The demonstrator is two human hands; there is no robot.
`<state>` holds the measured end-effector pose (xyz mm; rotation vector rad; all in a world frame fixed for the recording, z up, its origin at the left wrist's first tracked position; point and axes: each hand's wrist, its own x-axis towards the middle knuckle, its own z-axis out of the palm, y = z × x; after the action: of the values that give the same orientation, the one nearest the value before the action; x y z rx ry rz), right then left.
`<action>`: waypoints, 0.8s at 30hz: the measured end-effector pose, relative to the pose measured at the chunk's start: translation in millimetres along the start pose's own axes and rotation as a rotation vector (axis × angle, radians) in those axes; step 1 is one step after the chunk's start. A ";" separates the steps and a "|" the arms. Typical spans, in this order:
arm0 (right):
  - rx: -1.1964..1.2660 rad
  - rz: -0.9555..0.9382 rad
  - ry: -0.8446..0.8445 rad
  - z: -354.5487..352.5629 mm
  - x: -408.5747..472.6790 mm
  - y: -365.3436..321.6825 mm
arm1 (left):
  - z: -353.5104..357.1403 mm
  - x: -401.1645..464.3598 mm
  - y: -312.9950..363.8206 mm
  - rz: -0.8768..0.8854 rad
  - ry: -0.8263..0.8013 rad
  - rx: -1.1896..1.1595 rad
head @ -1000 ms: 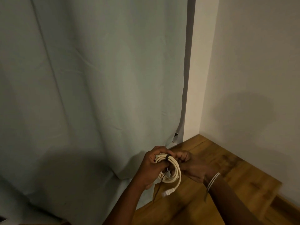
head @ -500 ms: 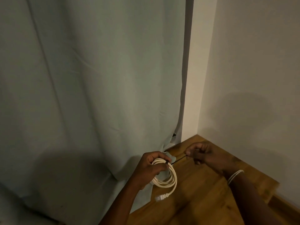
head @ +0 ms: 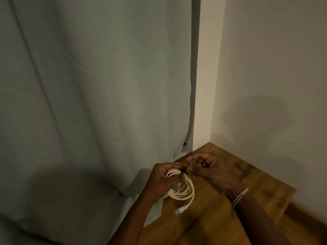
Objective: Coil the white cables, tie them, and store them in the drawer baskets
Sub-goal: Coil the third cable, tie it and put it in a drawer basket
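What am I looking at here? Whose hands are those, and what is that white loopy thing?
This picture comes from a camera worn on a person's head, so you look down at their hands as they do. There is no robot. The left hand grips a white cable wound into a ring of loops; its plug end dangles below. The right hand is close beside it, fingers curled at a small dark tie on top of the coil. It seems to be pinching the tie, but the dim light makes that hard to tell. Nothing lies on the wooden surface below the hands. Behind hangs a pale curtain, next to a plain wall.
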<state>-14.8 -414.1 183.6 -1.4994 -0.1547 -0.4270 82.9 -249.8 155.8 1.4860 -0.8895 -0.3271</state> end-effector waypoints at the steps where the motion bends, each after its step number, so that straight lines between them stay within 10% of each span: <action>1: -0.074 -0.009 0.007 0.1 1.2 0.7 | -1.6 -1.1 -0.7 0.003 0.001 0.000; 15: -0.539 -0.153 -0.296 -0.1 -5.9 -10.4 | -10.3 -8.1 5.9 -0.066 0.099 -0.070; 24: -0.284 -0.021 0.179 32.8 -35.5 19.6 | -2.4 -3.2 -0.9 -0.016 0.307 0.012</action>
<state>-34.9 -375.2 155.2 -1.7291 0.0340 -0.6169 82.7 -245.9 154.3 1.5060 -0.6350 -0.1009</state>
